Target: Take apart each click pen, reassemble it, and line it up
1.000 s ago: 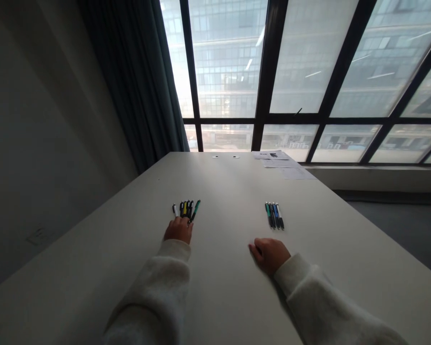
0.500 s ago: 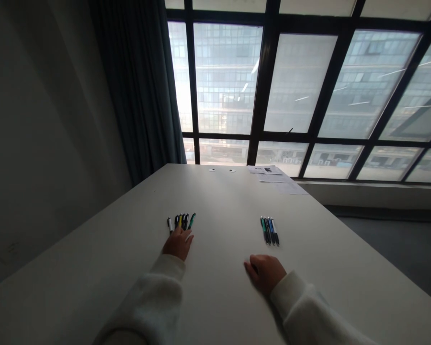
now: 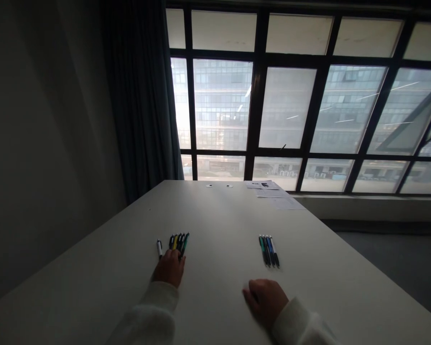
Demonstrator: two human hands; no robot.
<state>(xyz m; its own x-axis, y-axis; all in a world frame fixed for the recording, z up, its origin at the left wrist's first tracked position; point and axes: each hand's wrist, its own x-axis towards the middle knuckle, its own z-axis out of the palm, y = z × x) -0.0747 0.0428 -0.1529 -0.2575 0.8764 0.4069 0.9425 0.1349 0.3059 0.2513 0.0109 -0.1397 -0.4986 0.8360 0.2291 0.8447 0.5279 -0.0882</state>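
Note:
On the white table, my left hand (image 3: 169, 268) covers the lower ends of a row of pens (image 3: 178, 241), thumb against the right side and fingers curled over them. The row includes a yellow pen, several dark pens and a green pen (image 3: 186, 242) at its right edge. Just left of it lies a white pen (image 3: 159, 247) with a dark top, apart from the row; its lower end is near my fingers. My right hand (image 3: 266, 301) rests on the table with fingers curled in, no object showing in it. Beyond it is a second neat row of pens (image 3: 269, 251), green, dark, blue and white.
Paper sheets (image 3: 278, 194) lie at the table's far right corner. Two small round fittings (image 3: 229, 186) are set near the far edge. A dark curtain (image 3: 143, 120) hangs at the left, and a large window (image 3: 222, 110) stands behind the table.
My left hand has drawn the green pen in against the row, and the white pen now lies farther apart from it. The view has tilted up. My right hand stays curled in place.

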